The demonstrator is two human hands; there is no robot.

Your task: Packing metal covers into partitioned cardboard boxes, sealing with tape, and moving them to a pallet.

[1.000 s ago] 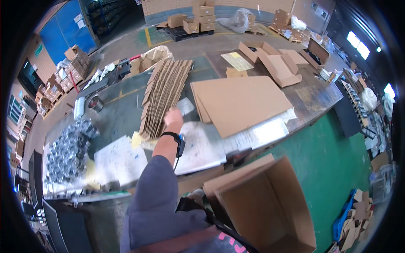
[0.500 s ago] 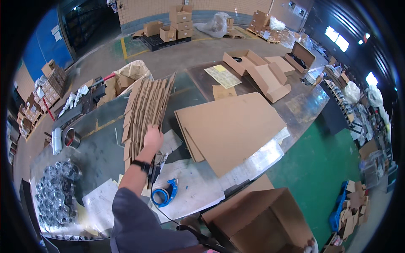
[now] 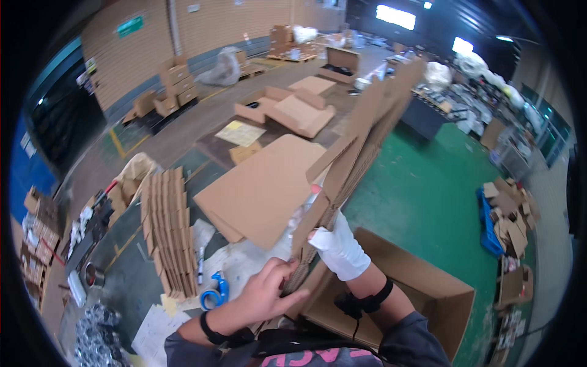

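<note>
A bundle of folded cardboard pieces (image 3: 361, 147) stands tilted in front of me, its top leaning away to the right. My right hand (image 3: 339, 248), in a white glove with bare fingertips, is closed round the bundle's lower part. At the bottom edge my left hand (image 3: 269, 287) grips it with curled fingers, thumb held apart. Below the right forearm sits an open cardboard box (image 3: 449, 306). A row of upright folded cardboard (image 3: 165, 232) is on the table to the left. Flat cardboard sheets (image 3: 257, 183) lie behind the hands.
A blue tape dispenser (image 3: 214, 293) and a marker (image 3: 200, 266) lie left of my left hand. Clear plastic parts (image 3: 98, 336) are heaped at the lower left. Farther back are an opened carton (image 3: 299, 113) and yellow paper (image 3: 239, 131). A blue crate (image 3: 487, 226) of cardboard scraps stands right.
My left hand has left the cardboard row and come right, with a bundle now held between both hands. My right hand has risen into view. The view has swung right.
</note>
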